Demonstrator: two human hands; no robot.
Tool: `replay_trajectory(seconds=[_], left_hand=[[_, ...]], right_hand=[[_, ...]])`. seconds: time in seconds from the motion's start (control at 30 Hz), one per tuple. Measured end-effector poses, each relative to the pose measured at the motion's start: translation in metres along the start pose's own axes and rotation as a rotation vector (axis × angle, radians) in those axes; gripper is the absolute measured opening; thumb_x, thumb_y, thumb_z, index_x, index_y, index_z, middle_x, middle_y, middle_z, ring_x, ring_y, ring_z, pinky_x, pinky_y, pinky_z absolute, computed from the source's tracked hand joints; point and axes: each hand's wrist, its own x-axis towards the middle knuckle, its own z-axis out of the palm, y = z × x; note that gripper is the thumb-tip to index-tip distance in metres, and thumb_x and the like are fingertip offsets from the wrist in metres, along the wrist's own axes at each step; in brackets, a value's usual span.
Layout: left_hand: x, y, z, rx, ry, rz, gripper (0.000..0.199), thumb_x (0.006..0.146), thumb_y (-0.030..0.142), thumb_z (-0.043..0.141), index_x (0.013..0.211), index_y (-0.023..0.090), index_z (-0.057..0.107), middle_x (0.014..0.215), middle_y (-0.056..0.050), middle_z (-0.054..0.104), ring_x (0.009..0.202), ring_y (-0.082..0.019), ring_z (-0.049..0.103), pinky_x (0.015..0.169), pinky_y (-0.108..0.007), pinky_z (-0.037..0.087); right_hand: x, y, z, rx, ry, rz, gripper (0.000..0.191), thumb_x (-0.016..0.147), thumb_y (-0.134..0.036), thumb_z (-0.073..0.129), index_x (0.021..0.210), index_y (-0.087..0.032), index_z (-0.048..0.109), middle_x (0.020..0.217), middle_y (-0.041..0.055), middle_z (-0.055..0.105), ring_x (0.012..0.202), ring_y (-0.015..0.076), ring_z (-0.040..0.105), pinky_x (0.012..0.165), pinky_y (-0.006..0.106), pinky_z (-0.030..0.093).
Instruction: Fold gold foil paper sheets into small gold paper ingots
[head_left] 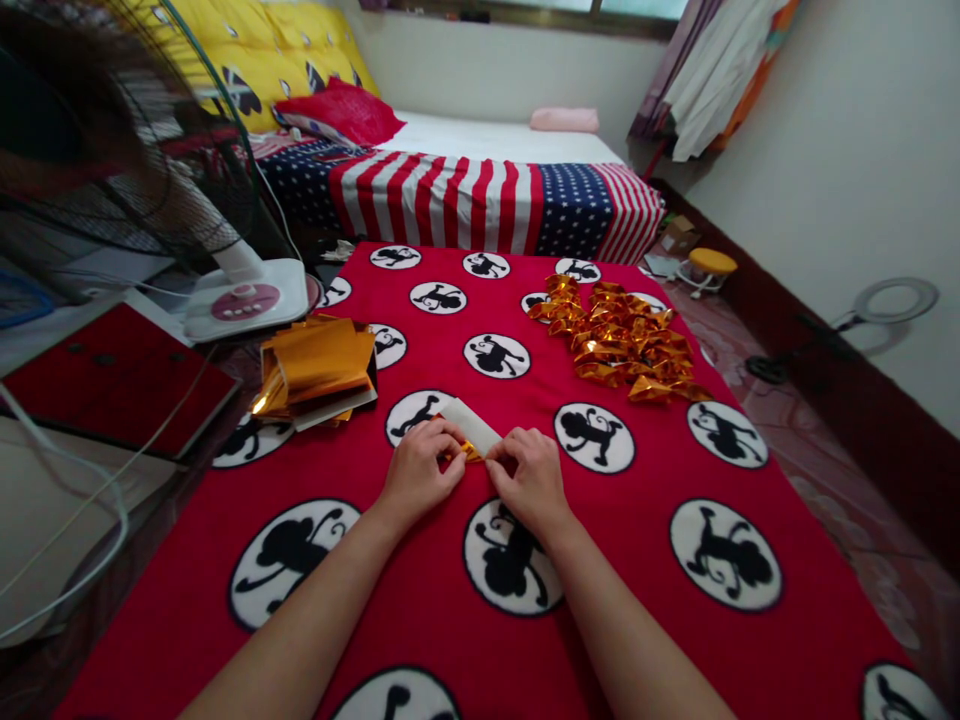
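A sheet of paper (470, 424), pale on its upper face with a bit of gold foil showing at the lower edge, lies on the red cloth with monkey prints (450, 380). My left hand (425, 467) pinches its left part, fingers curled over it. At its right corner, my right hand (530, 475) has thumb and forefinger pressed together on the edge. A stack of gold foil sheets (319, 362) is to the left, beyond my left hand. Folded gold foil pieces (626, 340) form a pile at the right, farther back.
An electric fan (244, 295) stands at the left, beside a dark red box (112, 370) and a white cable (105, 480). Behind the cloth is a bed (480, 200) with a red pillow (345, 112). A yellow stool (712, 263) and a ring light (896, 300) are at the right.
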Motion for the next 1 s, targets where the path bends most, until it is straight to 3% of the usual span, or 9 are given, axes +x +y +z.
replay_trajectory(seconds=[1.0], left_hand=[[0.000, -0.002, 0.006, -0.031, 0.065, -0.006, 0.016, 0.077, 0.008, 0.061, 0.064, 0.018, 0.059, 0.086, -0.003, 0.065, 0.086, -0.018, 0.059, 0.082, -0.035, 0.046]], right_hand=[[0.001, -0.011, 0.006, -0.158, 0.001, 0.098, 0.010, 0.077, -0.021, 0.067, 0.068, -0.021, 0.064, 0.079, 0.0014, 0.060, 0.081, 0.0190, 0.048, 0.077, 0.033, 0.028]])
